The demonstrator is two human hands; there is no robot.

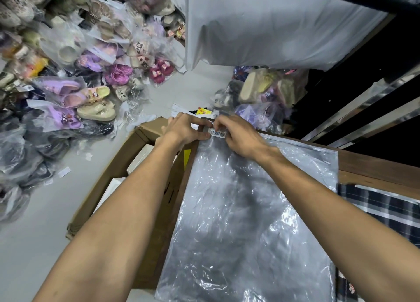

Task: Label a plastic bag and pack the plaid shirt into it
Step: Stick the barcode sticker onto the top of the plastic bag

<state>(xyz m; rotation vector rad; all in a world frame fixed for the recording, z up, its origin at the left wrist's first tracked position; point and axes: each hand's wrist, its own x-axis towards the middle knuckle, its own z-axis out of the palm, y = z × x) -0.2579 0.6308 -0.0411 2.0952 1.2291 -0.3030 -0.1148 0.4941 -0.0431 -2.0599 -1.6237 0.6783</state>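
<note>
Clear plastic bag (pixel 250 210) laid flat and crinkled across a brown wooden tabletop (pixel 372 167), near end cut off by the lower frame edge, left edge overhanging an open cardboard box (pixel 109 178). Barcode label (pixel 217 133) at the bag's far left corner, pinched from the left by the left hand (pixel 184 128) and from the right by the right hand (pixel 236 138), fingers of both closed narrowly on it; whether yet stuck down could not be told. Plaid shirt (pixel 384 213), dark with white lines, just right of the bag on the same surface, largely cut off by the right frame edge. White boxes (pixel 141 158) inside the carton, partly hidden under the left forearm. Left of the bag and beyond the carton, pale floor (pixel 34 244), bare near the carton, then heaped bagged slippers (pixel 68 92) in purple, pink and cream. Beyond the bag's far end, a smaller heap of bagged footwear (pixel 266 92) and a large white hanging sheet (pixel 272 24). Small printed items past the fingers blurred, not identifiable. Dark surface with metal rails (pixel 363 110) far right of the bag.
</note>
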